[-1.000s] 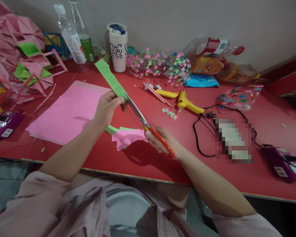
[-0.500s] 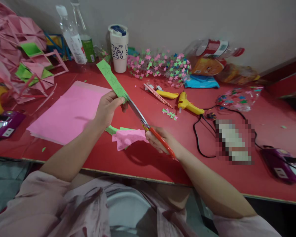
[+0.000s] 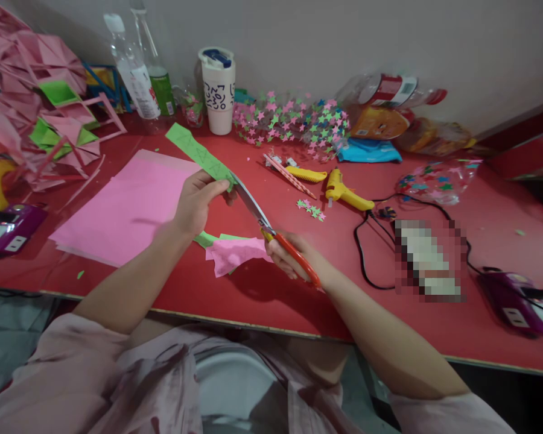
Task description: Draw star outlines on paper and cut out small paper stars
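Observation:
My left hand (image 3: 199, 202) pinches the lower end of a green paper strip (image 3: 198, 154) between thumb and fingers. Star outlines are drawn along the strip, which slants up to the left. My right hand (image 3: 294, 253) is wrapped round the orange-red handles of a pair of scissors (image 3: 257, 211). The blades point up-left, and their tips meet the strip's lower end beside my left thumb. Below the scissors, pink paper scraps (image 3: 235, 254) and a green scrap (image 3: 204, 239) lie on the red table (image 3: 253, 307). Small cut paper stars (image 3: 311, 208) lie in a little pile to the right.
Pink paper sheets (image 3: 122, 205) lie at left, near folded pink paper shapes (image 3: 58, 54). Behind stand a white cup (image 3: 218, 96) and bottles (image 3: 136, 78). A yellow glue gun (image 3: 346, 191) with a black cord, a yellow comb (image 3: 305, 175) and a star-filled container (image 3: 294, 120) are to the right.
The green strip has turned, its upper end swinging down and to the left. The scissor handles have spread slightly apart. Both hands stay in nearly the same place.

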The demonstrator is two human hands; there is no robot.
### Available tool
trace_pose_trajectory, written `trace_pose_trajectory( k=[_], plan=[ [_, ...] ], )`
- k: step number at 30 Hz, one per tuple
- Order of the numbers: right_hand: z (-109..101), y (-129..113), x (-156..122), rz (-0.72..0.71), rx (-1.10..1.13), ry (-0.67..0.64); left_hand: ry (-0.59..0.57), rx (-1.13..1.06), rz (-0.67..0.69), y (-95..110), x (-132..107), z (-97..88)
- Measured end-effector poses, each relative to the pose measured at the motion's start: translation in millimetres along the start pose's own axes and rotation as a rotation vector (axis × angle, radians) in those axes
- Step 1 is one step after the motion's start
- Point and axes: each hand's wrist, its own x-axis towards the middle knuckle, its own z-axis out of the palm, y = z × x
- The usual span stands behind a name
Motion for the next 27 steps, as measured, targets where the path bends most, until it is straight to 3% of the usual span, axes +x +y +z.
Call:
trace_pose_trajectory(
  k=[5, 14, 27],
  plan=[
    [4.0, 3.5, 0.6, -0.035, 0.08, -0.061, 0.031, -0.002, 0.032, -1.5, -4.2, 7.9],
    [17.7, -0.9, -2.4, 0.02, 0.1, 0.017, 0.09, 0.042, 0.05, -11.8, -11.3, 13.4],
    [18.7, -3.6, -3.6, 0.037, 0.09, 0.074, 0.111, 0.044, -0.008, -10.1, -13.1, 16.2]
  ],
)
